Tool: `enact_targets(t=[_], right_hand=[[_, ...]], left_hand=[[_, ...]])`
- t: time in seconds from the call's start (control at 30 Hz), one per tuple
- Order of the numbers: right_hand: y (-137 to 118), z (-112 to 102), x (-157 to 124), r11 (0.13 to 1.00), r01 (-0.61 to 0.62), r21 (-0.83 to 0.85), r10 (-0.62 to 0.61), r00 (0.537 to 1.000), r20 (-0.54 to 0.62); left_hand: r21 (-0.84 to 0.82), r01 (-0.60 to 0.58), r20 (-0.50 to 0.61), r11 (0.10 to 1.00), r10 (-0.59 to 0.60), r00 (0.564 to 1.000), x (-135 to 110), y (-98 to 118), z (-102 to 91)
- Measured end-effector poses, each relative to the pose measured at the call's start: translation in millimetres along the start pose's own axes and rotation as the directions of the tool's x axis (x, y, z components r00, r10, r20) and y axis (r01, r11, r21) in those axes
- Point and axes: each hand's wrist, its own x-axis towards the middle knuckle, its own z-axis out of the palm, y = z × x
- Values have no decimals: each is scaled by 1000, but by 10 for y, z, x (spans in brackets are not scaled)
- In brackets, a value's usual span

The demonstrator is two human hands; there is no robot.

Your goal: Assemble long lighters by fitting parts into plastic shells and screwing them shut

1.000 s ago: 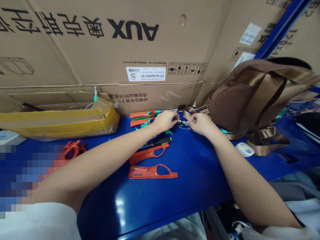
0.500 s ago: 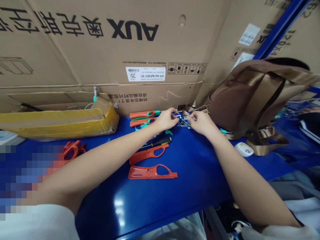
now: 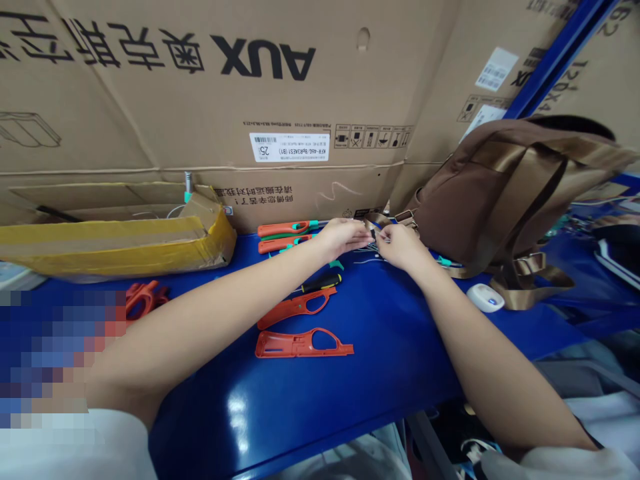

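Observation:
Both hands meet at the back of the blue table [image 3: 390,333]. Between them is a small black part [image 3: 373,235], too small to name. My left hand [image 3: 344,237] has its fingers pressed together, with the tips at the part. From the other side, my right hand [image 3: 401,245] is closed in a pinch on it. Thin wires [image 3: 369,249] lie under and between the fingers. Left of the hands are long-necked lighters [image 3: 284,229] with orange handles. Nearer to me lie two open orange lighter shell halves [image 3: 295,309] [image 3: 304,343] and a black-and-yellow screwdriver [image 3: 323,283].
A brown backpack [image 3: 465,193] stands at the right, a white rounded device [image 3: 485,298] before it. At the left are a yellow-taped cardboard box [image 3: 115,247] and more orange parts [image 3: 143,299]. Large cardboard [image 3: 200,100] walls off the back.
My left hand has shifted slightly right, its fingers now straighter and closer to the right hand. A small black part now shows between the hands. The shells and screwdriver have not moved.

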Motion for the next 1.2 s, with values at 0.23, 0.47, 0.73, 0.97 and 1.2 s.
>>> enact_targets(t=[0.23,0.47,0.73,0.97,1.2], right_hand=[[-4,10,-1,999,-9,54,8,1000,11],[-22,-18,2,978,-12,208,19,999,-31],[-246,-43,-177,796,138,589,-233,968,89],[-565,-145,-552,456,-87,886,-515,786,342],[-716,-74,-758,285,-304,909,-686,598,415]], left_hand=[[-83,-43,-42,996,39,998,5,78,83],[54,-171,-156,984,177,972,-160,223,47],[462,-197,-174,865,306,936,-805,197,-298],[775,-274,21,569,411,912,-1653,-33,-606],[720,-231,14,654,319,948,-2136,-145,-655]])
